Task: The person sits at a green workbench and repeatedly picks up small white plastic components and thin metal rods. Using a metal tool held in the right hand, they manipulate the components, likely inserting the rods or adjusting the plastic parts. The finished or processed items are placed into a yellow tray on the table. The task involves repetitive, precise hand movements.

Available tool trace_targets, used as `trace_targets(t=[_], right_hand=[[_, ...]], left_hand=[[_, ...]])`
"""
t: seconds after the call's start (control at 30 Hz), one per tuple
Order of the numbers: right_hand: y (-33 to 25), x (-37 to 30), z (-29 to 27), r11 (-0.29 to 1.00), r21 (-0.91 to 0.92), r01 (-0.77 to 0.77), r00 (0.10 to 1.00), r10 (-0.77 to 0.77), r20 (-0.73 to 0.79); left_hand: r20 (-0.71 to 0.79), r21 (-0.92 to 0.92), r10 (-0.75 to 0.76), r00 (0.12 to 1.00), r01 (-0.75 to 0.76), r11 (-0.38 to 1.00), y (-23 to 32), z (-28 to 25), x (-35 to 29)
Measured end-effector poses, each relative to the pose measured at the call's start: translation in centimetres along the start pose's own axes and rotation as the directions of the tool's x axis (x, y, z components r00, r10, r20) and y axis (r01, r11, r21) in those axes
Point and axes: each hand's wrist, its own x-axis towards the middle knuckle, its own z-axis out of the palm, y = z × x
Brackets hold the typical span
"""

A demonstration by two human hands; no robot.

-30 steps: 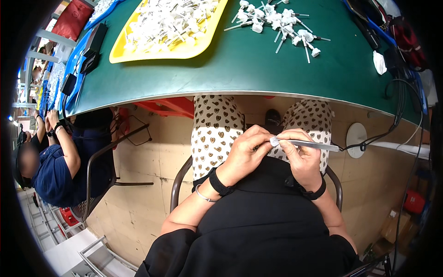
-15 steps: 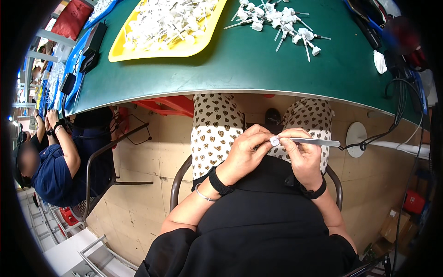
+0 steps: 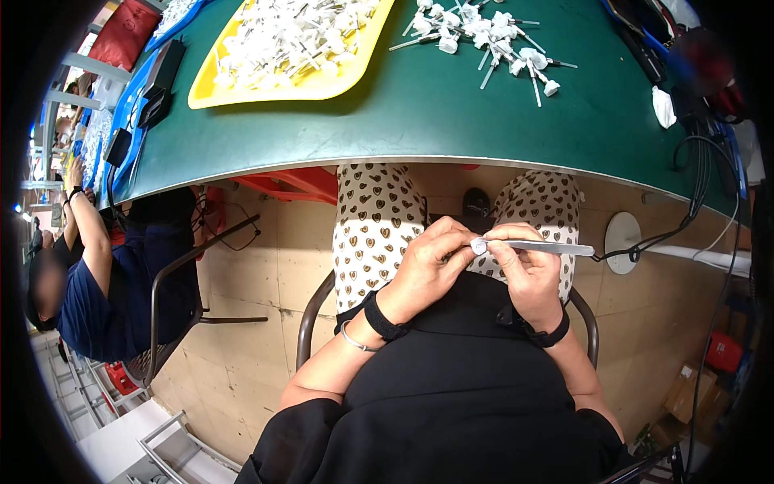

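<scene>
Above my lap, just off the table's near edge, my left hand (image 3: 436, 262) pinches a small white plastic piece (image 3: 479, 245) between thumb and fingers. My right hand (image 3: 528, 274) is closed round a pair of metal tweezers (image 3: 556, 248). Its fingertips meet the same white piece, while the blunt end of the tweezers points right. The tweezer tips are hidden by the fingers. Farther off on the table lies a loose cluster of white pieces with thin clear tubes (image 3: 493, 36), and a yellow tray (image 3: 278, 94) is heaped with similar ones.
The green table (image 3: 403, 133) runs across in front of my knees. Black cables (image 3: 700, 173) hang over its right edge. To the left a co-worker in dark blue (image 3: 129, 290) sits on a metal-framed chair (image 3: 155, 323). Cardboard boxes (image 3: 689, 393) stand at lower right.
Both my hands keep nearly the same place, still on the white piece and the tweezers. At the left, the co-worker's arms have shifted and reach farther up toward the table.
</scene>
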Motion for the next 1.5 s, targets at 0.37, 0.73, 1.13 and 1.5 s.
trace_targets(t=[0.37, 0.73, 1.13, 1.5], right_hand=[[0.3, -0.1, -0.1, 0.997, -0.038, 0.062, 0.998, -0.062, -0.001], [0.7, -0.1, -0.3, 0.997, -0.034, 0.068, 0.998, -0.068, -0.007], [-1.0, 0.6, -0.8, 0.969, -0.201, 0.145, 0.984, -0.119, 0.132], [-0.5, 0.1, -0.2, 0.983, -0.107, 0.15, 0.989, -0.15, 0.01]], left_hand=[[0.005, -0.006, -0.006, 1.0, 0.006, 1.0, -0.2, 0.1, -0.1], [-0.012, -0.036, -0.015, 1.0, 0.014, 0.999, 0.0, 0.2, -0.1], [0.006, -0.035, 0.038, 0.999, -0.038, 0.999, -0.1, 0.2, -0.2], [-0.007, -0.098, -0.012, 1.0, 0.011, 0.995, -0.1, 0.1, 0.1]])
